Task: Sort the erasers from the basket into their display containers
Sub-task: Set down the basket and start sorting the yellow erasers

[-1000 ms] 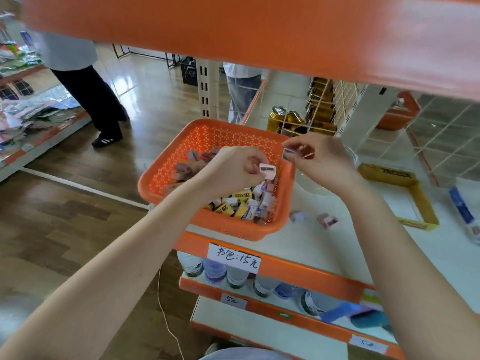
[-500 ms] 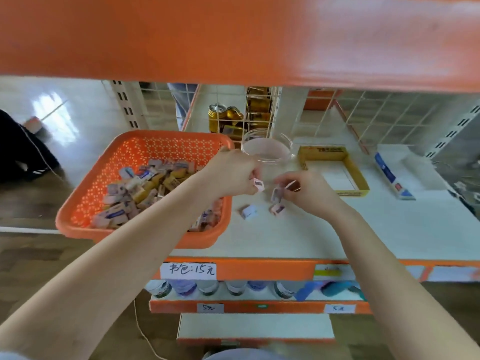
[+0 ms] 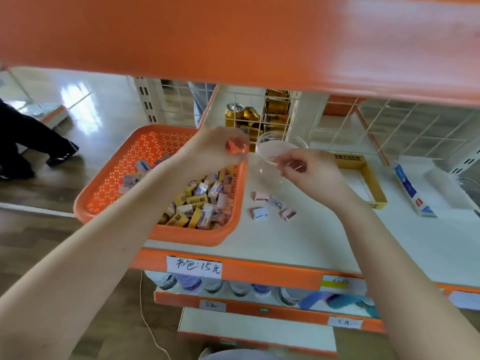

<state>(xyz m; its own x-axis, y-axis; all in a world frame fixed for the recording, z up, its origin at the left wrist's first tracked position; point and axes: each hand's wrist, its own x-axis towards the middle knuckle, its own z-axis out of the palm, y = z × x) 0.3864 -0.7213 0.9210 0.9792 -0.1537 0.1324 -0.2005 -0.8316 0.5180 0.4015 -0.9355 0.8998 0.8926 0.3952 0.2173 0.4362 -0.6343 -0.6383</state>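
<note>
Our left hand [image 3: 215, 152] pinched a pink eraser [image 3: 234, 148] over the basket's [image 3: 181, 236] far corner. Our right hand [image 3: 309, 172] curled by the clear cup [image 3: 288, 144]; grasp unclear.

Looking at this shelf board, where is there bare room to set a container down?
Bare: the front strip of the shelf between the four loose erasers and the orange edge, and the stretch before the yellow box and toothpaste box. Crowded: between basket and yellow box, where left hand and right hand meet at the clear tub.
</note>
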